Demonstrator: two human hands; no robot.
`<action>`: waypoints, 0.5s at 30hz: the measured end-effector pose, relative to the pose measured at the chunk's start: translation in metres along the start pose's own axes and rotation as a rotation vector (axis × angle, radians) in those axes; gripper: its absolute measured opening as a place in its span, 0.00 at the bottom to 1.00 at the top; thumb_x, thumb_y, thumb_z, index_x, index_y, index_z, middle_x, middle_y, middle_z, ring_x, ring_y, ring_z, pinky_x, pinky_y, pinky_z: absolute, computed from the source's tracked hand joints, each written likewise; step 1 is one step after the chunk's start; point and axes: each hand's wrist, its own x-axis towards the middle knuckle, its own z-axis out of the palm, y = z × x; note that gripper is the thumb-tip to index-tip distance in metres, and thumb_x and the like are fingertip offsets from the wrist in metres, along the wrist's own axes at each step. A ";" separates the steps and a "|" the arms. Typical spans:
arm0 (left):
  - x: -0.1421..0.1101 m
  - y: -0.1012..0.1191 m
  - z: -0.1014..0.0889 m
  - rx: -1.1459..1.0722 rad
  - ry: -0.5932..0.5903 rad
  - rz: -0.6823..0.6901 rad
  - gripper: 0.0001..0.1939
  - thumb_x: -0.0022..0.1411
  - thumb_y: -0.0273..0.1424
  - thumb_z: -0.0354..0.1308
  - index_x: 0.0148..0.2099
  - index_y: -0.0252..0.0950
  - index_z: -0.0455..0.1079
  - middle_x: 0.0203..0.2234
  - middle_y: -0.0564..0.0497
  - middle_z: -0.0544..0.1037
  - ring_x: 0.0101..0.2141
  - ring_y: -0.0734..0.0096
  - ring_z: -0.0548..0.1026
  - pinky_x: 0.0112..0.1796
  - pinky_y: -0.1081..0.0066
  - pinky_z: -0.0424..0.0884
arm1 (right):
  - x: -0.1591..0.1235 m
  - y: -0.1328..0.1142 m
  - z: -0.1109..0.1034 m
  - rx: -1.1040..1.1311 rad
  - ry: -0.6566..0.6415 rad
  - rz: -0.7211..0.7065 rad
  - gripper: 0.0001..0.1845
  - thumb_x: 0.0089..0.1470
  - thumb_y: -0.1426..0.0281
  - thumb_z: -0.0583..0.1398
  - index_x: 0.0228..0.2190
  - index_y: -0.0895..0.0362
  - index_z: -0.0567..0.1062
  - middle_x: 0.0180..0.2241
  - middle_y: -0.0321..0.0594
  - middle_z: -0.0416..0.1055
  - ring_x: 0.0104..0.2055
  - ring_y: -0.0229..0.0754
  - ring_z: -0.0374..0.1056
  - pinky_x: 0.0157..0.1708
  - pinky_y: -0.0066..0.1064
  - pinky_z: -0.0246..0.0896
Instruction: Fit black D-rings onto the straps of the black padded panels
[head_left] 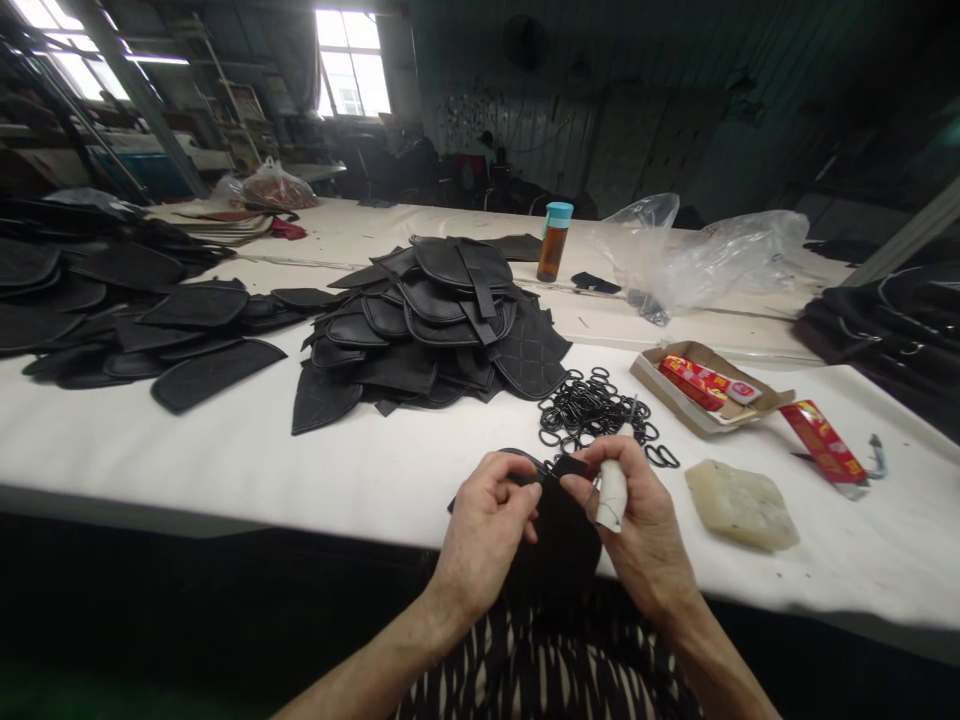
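At the near edge of the white table [225, 460], both my hands hold one black leather piece [559, 530]. My left hand [487, 520] pinches its upper left edge with closed fingers. My right hand [637, 520] grips its short strap at the top right, and a white wrapping covers one finger. Just beyond my hands lies a heap of black metal rings [592, 410].
A tall pile of black quilted leather pieces [435, 320] sits mid-table, with more spread at the left [112, 310]. Right of my hands lie a pale waxy block [742, 505], an open carton of red packets [705, 385], and a loose red packet [821, 445]. A bottle [555, 240] and plastic bags [697, 255] stand behind.
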 end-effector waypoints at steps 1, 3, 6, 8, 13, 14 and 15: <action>-0.002 0.002 -0.004 0.011 0.020 -0.010 0.06 0.55 0.32 0.56 0.33 0.35 0.64 0.13 0.60 0.65 0.15 0.81 0.64 0.19 0.81 0.61 | 0.001 -0.002 -0.004 -0.022 -0.017 -0.026 0.07 0.53 0.71 0.58 0.34 0.52 0.65 0.29 0.31 0.65 0.27 0.34 0.61 0.25 0.24 0.58; -0.004 0.005 -0.014 -0.029 -0.050 -0.117 0.13 0.56 0.39 0.55 0.27 0.35 0.62 0.10 0.61 0.62 0.11 0.83 0.58 0.14 0.82 0.54 | 0.002 -0.008 -0.012 -0.061 -0.079 -0.092 0.07 0.53 0.71 0.58 0.35 0.52 0.65 0.31 0.32 0.67 0.29 0.34 0.63 0.26 0.24 0.59; -0.003 0.006 -0.024 -0.210 -0.352 -0.460 0.23 0.55 0.49 0.52 0.25 0.32 0.66 0.16 0.51 0.72 0.12 0.80 0.65 0.13 0.80 0.59 | 0.000 -0.019 -0.020 -0.105 -0.230 -0.257 0.08 0.55 0.74 0.55 0.37 0.52 0.65 0.33 0.35 0.68 0.31 0.35 0.65 0.28 0.25 0.61; -0.003 0.005 -0.027 -0.355 -0.476 -0.631 0.27 0.54 0.51 0.51 0.30 0.29 0.71 0.24 0.44 0.77 0.18 0.72 0.74 0.18 0.75 0.67 | -0.006 -0.025 -0.019 -0.175 -0.309 -0.447 0.10 0.56 0.76 0.51 0.39 0.53 0.64 0.31 0.36 0.67 0.29 0.35 0.64 0.27 0.26 0.62; -0.008 -0.005 -0.024 -0.457 -0.453 -0.709 0.18 0.52 0.41 0.59 0.30 0.27 0.73 0.21 0.46 0.76 0.21 0.67 0.75 0.25 0.70 0.71 | -0.026 -0.025 -0.002 -0.407 -0.341 -0.782 0.13 0.54 0.78 0.48 0.22 0.55 0.64 0.21 0.36 0.65 0.24 0.38 0.60 0.20 0.29 0.56; -0.009 -0.008 -0.022 -0.466 -0.421 -0.721 0.16 0.51 0.39 0.60 0.29 0.28 0.72 0.19 0.48 0.75 0.20 0.68 0.74 0.24 0.70 0.70 | -0.030 -0.024 0.001 -0.431 -0.342 -0.825 0.14 0.53 0.79 0.49 0.20 0.55 0.64 0.20 0.36 0.65 0.23 0.38 0.59 0.19 0.29 0.55; -0.009 -0.011 -0.021 -0.480 -0.387 -0.734 0.14 0.50 0.38 0.61 0.27 0.29 0.72 0.17 0.49 0.74 0.18 0.70 0.73 0.23 0.71 0.69 | -0.034 -0.024 0.004 -0.467 -0.311 -0.882 0.14 0.52 0.81 0.49 0.19 0.56 0.64 0.20 0.37 0.65 0.22 0.38 0.59 0.19 0.30 0.56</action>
